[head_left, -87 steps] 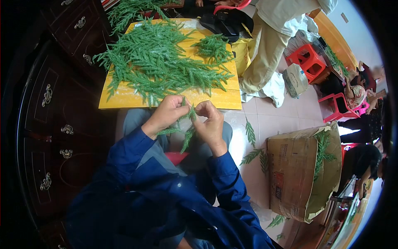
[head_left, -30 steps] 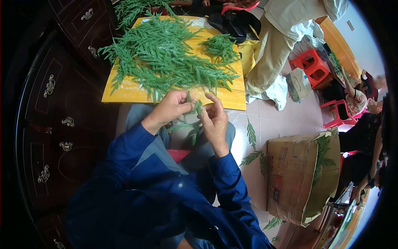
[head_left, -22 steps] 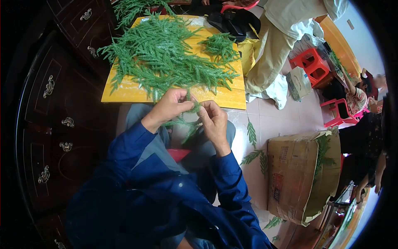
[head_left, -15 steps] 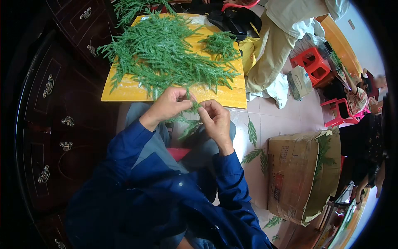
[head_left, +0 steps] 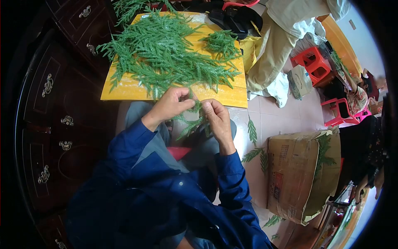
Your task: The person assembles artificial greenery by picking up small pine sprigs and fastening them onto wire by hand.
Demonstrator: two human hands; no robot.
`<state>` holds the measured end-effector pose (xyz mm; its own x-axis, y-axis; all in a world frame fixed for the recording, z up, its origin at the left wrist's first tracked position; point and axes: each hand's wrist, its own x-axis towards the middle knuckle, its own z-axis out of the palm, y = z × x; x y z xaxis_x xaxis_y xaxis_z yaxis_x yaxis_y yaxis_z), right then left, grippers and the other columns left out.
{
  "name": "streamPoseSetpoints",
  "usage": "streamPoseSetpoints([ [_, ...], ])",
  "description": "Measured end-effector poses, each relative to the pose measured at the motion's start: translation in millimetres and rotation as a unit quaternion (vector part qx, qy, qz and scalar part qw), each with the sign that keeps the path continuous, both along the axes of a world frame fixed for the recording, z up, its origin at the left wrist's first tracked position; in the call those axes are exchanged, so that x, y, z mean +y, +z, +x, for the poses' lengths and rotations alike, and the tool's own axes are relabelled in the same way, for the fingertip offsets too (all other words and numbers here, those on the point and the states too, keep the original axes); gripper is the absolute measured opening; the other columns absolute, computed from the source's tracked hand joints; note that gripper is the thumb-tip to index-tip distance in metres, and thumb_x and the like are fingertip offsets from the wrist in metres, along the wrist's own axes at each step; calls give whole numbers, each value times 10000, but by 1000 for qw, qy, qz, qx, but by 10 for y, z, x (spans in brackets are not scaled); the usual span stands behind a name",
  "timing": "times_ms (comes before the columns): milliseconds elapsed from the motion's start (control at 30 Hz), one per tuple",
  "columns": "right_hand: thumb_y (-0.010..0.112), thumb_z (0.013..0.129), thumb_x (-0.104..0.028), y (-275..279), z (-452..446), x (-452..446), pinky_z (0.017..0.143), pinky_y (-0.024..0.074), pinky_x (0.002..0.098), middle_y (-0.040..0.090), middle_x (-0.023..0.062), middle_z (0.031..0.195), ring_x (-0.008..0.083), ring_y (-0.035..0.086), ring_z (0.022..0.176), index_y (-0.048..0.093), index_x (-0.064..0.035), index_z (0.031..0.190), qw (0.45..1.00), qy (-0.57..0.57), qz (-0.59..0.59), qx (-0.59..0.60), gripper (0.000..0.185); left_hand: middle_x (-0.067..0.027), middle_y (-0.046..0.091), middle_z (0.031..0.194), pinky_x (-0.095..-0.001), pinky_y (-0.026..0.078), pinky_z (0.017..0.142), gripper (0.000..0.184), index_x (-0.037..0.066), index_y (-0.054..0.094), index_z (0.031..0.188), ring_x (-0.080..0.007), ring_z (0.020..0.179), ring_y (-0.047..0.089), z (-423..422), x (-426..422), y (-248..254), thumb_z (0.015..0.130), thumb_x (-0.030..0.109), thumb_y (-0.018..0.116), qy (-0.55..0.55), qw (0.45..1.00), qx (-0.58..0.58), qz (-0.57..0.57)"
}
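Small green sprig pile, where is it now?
In the head view, the small pile lies at the far right of the yellow table, beside the larger pile.

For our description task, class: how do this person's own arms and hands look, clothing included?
Long dark-blue fabric sleeves, creased, end in matching cuffs. The left hand and right hand are ungloved; no visible watch.

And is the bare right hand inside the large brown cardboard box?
No, the bare right hand is at a feathery green sprig near the yellow table, clearly apart from the large brown cardboard box.
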<state>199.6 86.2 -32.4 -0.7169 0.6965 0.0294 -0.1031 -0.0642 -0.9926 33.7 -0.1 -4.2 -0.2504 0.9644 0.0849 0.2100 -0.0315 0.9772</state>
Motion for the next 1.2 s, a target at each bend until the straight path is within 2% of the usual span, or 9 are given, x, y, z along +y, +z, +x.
streamPoseSetpoints([
  [200, 621, 903, -144, 16, -6, -30, 518, 381, 205, 556, -50, 644, 20, 468, 589, 608, -14, 844, 998, -28, 36, -36, 144, 52, 527, 647, -220, 381, 566, 110, -5, 622, 777, -17, 631, 446, 7, 15, -144, 805, 102, 625, -1, 999, -47, 15],
  [367, 647, 873, -122, -64, -18, -32, 494, 383, 217, 575, -25, 595, 24, 474, 545, 616, -23, 830, 976, -66, 187, -89, 113, 52, 558, 671, -214, 386, 576, 73, 14, 635, 774, -17, 635, 456, -13, 26, -232, 810, 78, 627, 19, 999, 34, 4],
  [467, 640, 874, -105, -17, -32, -73, 496, 388, 219, 578, -23, 590, 27, 480, 542, 626, -23, 836, 968, -96, 218, -80, 92, 62, 543, 660, -208, 363, 562, 78, 18, 631, 753, -14, 627, 439, 45, 24, -217, 805, 76, 632, 47, 998, 42, 7],
  [567, 633, 878, -89, -47, -49, -87, 500, 386, 207, 574, -36, 606, 22, 481, 551, 628, -23, 857, 992, -78, 99, -25, 69, 66, 536, 650, -206, 356, 558, 80, 21, 630, 737, -12, 624, 434, 66, 50, -234, 798, 72, 638, 62, 998, 10, 13],
  [700, 624, 885, -74, -39, -38, -72, 520, 378, 183, 583, -47, 681, 12, 489, 591, 623, -12, 895, 999, -35, -1, 10, 63, 67, 538, 648, -206, 359, 556, 60, 17, 640, 754, -10, 627, 440, 118, 44, -100, 791, 63, 641, 64, 996, -47, 32],
  [900, 615, 893, -97, 14, -9, -84, 513, 314, 160, 555, -71, 705, -5, 431, 580, 621, -29, 896, 993, -10, -113, 45, 69, 38, 578, 691, -198, 390, 577, 74, -5, 664, 842, -23, 635, 481, 113, 14, -62, 784, 32, 638, 54, 997, 51, 21],
  [1000, 614, 896, -111, 46, 23, -57, 510, 287, 153, 538, -81, 694, -7, 405, 571, 622, -44, 895, 988, 11, -147, 52, 67, 9, 620, 738, -213, 426, 598, 66, 7, 660, 846, -40, 664, 528, 107, 39, -143, 787, 24, 637, 18, 994, -29, 103],
  [1067, 615, 897, -116, 77, 38, -45, 512, 282, 151, 534, -82, 696, -7, 400, 575, 622, -48, 898, 984, 29, -165, 61, 68, -12, 634, 766, -222, 449, 636, 67, 14, 662, 862, -60, 699, 557, 76, 28, -154, 803, 23, 632, -22, 986, -140, 83],
  [1200, 609, 908, -129, 79, 39, -45, 545, 332, 162, 551, -65, 726, 5, 438, 613, 610, -37, 896, 989, 55, -113, 78, 93, -33, 642, 811, -249, 478, 695, 89, 18, 652, 909, -96, 743, 586, -44, 20, -231, 843, 76, 642, -107, 946, -303, 48],
])
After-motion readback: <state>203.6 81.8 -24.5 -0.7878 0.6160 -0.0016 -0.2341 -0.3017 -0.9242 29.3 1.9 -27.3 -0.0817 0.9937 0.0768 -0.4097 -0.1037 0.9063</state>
